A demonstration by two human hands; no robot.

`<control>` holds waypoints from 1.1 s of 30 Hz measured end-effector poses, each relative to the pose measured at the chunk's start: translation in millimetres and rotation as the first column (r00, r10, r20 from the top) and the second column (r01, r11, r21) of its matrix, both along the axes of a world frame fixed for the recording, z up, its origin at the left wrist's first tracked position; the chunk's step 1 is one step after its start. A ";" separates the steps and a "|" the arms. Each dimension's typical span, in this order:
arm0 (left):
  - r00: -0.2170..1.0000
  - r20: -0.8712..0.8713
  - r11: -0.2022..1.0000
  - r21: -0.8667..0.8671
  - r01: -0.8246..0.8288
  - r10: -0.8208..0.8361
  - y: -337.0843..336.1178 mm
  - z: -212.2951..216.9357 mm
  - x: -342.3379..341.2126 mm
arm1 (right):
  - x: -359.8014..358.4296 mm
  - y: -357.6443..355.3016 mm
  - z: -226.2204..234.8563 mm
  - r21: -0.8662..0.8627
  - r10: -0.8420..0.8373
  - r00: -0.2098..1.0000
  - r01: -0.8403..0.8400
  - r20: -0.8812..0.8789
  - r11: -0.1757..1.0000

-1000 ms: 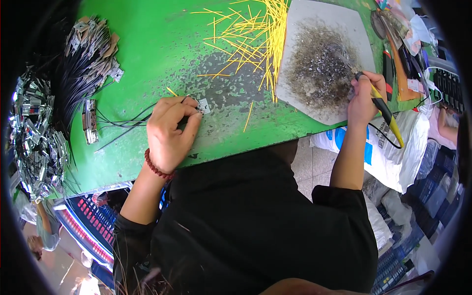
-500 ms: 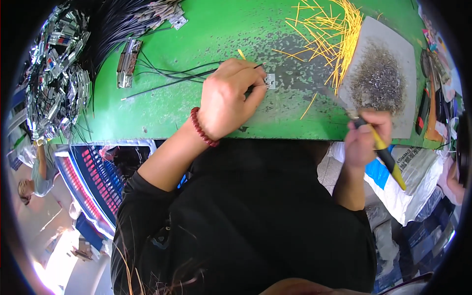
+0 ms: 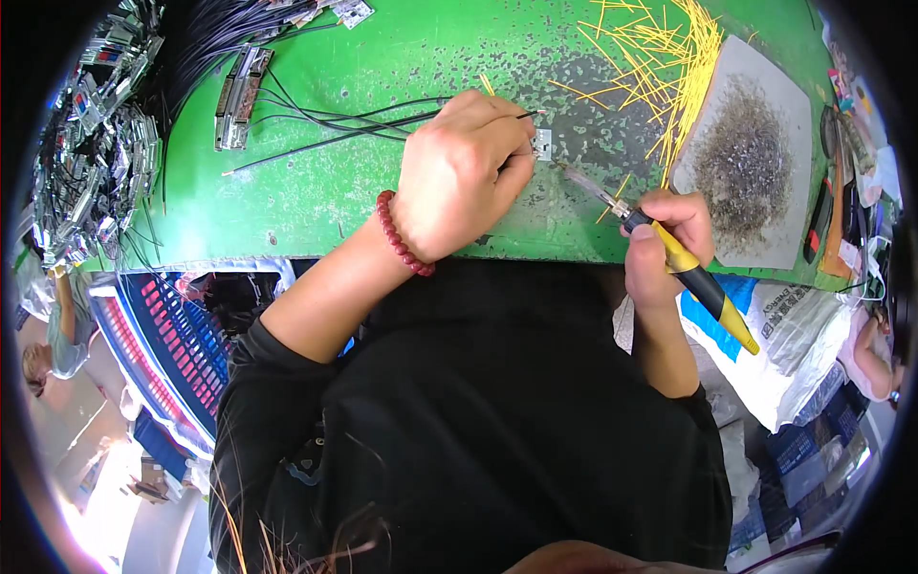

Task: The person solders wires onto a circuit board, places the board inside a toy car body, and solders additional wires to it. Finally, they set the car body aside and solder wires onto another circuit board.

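Head view: pinching a black wire (image 3: 529,114) in the closed left hand (image 3: 464,167) at 12 o'clock, with a small metal plate (image 3: 543,143) right at its fingertips, toward 3 o'clock, over the green table (image 3: 325,206). Cannot tell whether gripping that plate too. Gripping a yellow-and-black soldering iron (image 3: 708,287) in the right hand (image 3: 669,239), between 2 and 3 o'clock, tip just beside the plate toward 4 o'clock; contact too fine to tell. Apparently at the soldering step; next, likely calls for keeping wire and plate steady, placing the tip exactly and sparing the nearby fingers.

Around: at 2 o'clock, a grey board (image 3: 690,167) bearing dark debris (image 3: 744,153), bordered by yellow strands (image 3: 703,67); toward 10 o'clock, a shiny metal piece (image 3: 239,100), a dark wire bundle (image 3: 215,43) and a pile of metal parts (image 3: 91,143). In the way: a stray yellow strand (image 3: 624,185) crossing behind the iron's shaft, and left fingers partly hiding the work.
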State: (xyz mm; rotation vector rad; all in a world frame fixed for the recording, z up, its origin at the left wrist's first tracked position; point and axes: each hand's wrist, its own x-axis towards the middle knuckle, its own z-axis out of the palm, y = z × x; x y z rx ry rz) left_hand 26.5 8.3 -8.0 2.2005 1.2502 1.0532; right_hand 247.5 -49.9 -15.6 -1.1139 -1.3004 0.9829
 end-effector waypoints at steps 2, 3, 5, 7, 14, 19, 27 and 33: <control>1.000 0.010 0.997 -0.080 0.005 -0.004 -0.9 1.8 0.0 | 0.5 -0.2 -0.3 0.008 -0.018 1.000 0.018 0.000 1.000; 1.000 0.010 0.997 -0.081 0.005 -0.005 -0.5 2.2 -0.3 | 1.3 -0.2 0.0 -0.008 -0.010 1.000 0.010 -0.020 1.000; 0.999 0.025 0.996 -0.086 0.026 -0.024 0.3 3.2 -1.8 | 2.2 0.0 0.6 -0.024 -0.003 0.999 0.002 -0.040 1.000; 0.998 0.051 0.996 -0.086 0.033 -0.029 -0.9 8.1 -4.4 | 2.7 1.3 -0.9 -0.008 -0.005 0.999 0.005 -0.047 1.000; 0.999 -0.038 1.000 -0.031 0.000 -0.001 1.1 35.3 -7.8 | -6.7 5.0 4.8 0.017 -0.109 0.986 0.112 -0.124 0.994; 0.969 -0.249 1.000 -0.001 0.010 -0.010 17.7 29.6 -2.9 | -12.8 7.1 15.8 -0.097 -0.029 1.000 0.028 -0.007 0.995; 0.963 -0.241 0.991 -0.083 0.102 -0.119 26.1 19.4 -3.7 | -5.0 12.5 1.0 0.020 0.077 0.980 -0.082 0.182 0.996; 0.971 -0.226 0.991 -0.093 -0.100 0.076 9.9 14.7 0.5 | -26.2 34.5 18.6 -0.012 0.062 0.976 -0.061 0.207 0.998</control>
